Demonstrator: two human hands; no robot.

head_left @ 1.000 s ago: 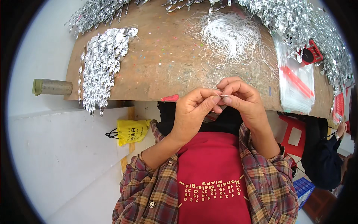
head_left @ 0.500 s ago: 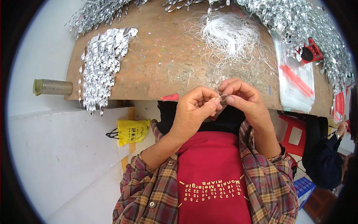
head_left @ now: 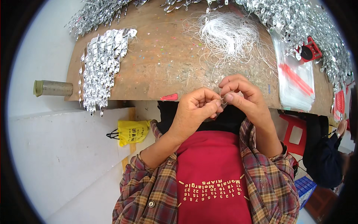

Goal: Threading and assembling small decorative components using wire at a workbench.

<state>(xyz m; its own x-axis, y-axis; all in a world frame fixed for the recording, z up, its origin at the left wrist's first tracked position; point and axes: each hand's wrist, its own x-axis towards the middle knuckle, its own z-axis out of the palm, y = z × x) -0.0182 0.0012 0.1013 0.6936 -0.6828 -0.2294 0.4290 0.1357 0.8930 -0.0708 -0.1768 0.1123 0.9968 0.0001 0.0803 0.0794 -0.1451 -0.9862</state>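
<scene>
My left hand [head_left: 196, 113] and my right hand [head_left: 247, 98] meet just off the front edge of the wooden table [head_left: 156, 71]. A thin pale string [head_left: 222, 99] runs between their fingertips, partly covered by the fingers. Thumb and forefinger of my left hand pinch it. My right hand grips it between thumb and forefinger, its other fingers curled. Beyond my hands, a loose bundle of white string [head_left: 232, 37] lies on the table. To the left, a row of twisted silver foil strips [head_left: 101, 67] hangs partly over the front edge.
Heaps of silver spirals [head_left: 287, 18] line the far side. Clear plastic bags [head_left: 294, 84] and a red-and-black device [head_left: 310, 50] are at right. A metal tube [head_left: 56, 88] juts out at left. A yellow bag [head_left: 133, 132], red stool [head_left: 295, 136] and another person [head_left: 326, 160] are nearby.
The small loop of string between my fingertips has narrowed. My right fingers have shifted slightly, closer to my left fingertips.
</scene>
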